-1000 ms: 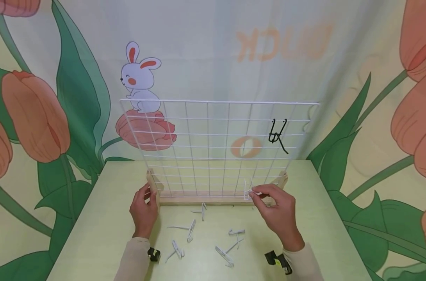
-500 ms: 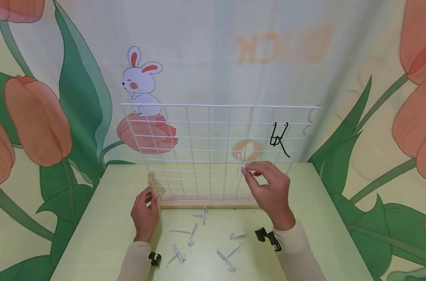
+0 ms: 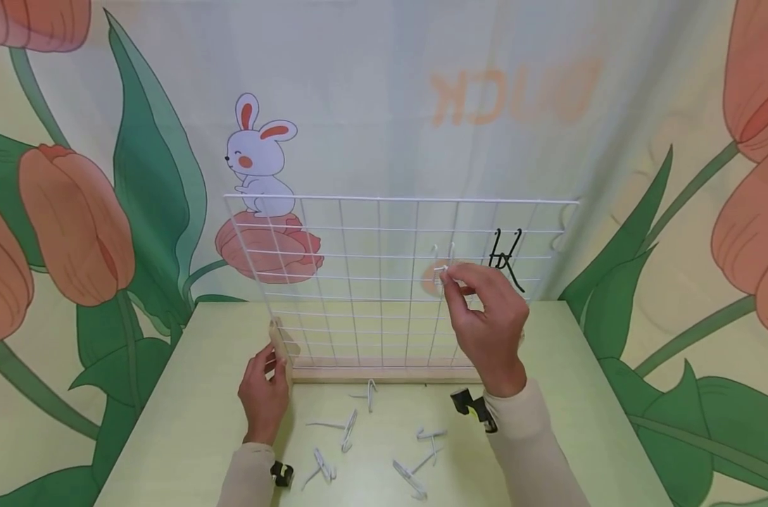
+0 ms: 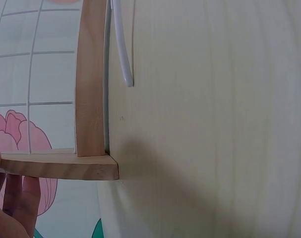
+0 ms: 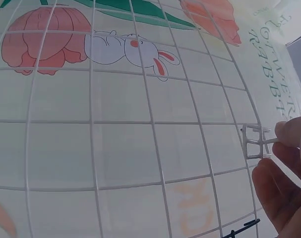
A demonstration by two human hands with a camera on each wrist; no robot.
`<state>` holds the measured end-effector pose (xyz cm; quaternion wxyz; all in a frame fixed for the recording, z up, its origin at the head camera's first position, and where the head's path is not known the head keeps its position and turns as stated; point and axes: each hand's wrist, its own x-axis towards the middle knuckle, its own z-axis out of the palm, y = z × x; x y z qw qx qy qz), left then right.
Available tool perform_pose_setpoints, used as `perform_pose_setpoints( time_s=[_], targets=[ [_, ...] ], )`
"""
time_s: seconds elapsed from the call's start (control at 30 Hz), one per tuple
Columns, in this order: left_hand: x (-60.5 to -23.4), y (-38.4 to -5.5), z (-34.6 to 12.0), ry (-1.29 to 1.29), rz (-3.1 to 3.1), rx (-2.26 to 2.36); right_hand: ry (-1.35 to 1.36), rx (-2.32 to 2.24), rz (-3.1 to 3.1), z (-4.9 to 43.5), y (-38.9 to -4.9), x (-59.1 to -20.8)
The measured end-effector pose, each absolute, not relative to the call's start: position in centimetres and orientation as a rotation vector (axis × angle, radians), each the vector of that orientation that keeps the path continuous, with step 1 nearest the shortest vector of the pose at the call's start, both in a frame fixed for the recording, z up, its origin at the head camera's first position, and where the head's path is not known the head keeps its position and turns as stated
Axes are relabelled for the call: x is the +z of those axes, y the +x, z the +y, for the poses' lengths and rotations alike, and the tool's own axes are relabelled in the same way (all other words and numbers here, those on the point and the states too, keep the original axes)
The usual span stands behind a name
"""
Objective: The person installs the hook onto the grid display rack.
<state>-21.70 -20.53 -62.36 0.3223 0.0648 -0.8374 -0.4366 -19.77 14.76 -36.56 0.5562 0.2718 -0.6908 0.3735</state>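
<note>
My right hand (image 3: 488, 320) pinches the arm of a white wire hook (image 3: 439, 272) between thumb and fingertips, in front of the white wire grid (image 3: 384, 200). In the right wrist view the hook's small square back (image 5: 252, 142) lies close by the grid's wires; whether it touches them I cannot tell. Upright in a wooden base (image 3: 384, 376), the grid carries one black hook (image 3: 500, 260) at its upper right. At the left end my left hand (image 3: 265, 398) grips the wooden side foot (image 4: 61, 167), thumb on one face and fingers on the other.
Several loose white hooks lie on the table in front of the base, among them one near its middle (image 3: 371, 396), one to the left (image 3: 348, 431) and one to the right (image 3: 410, 479). Behind the table hangs a curtain (image 3: 371, 84) printed with tulips and a rabbit.
My right hand has lifted the white hook from low by the base to the grid's upper half. The left hand keeps its grip on the wooden foot. The head view has tilted slightly upward.
</note>
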Motion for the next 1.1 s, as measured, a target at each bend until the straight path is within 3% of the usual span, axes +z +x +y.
perform_pose_setpoints(
  time_s=[0.57,1.1],
  targets=[
    [-62.2,-21.5,-20.2,0.194,-2.215,-1.129,0.553,0.765,-1.635,13.3,-21.7,-34.4],
    [-62.6,-21.6,-20.3,0.169,-2.215,-1.097,0.542,0.691,-1.71,13.3,-22.4,-35.7]
  ],
)
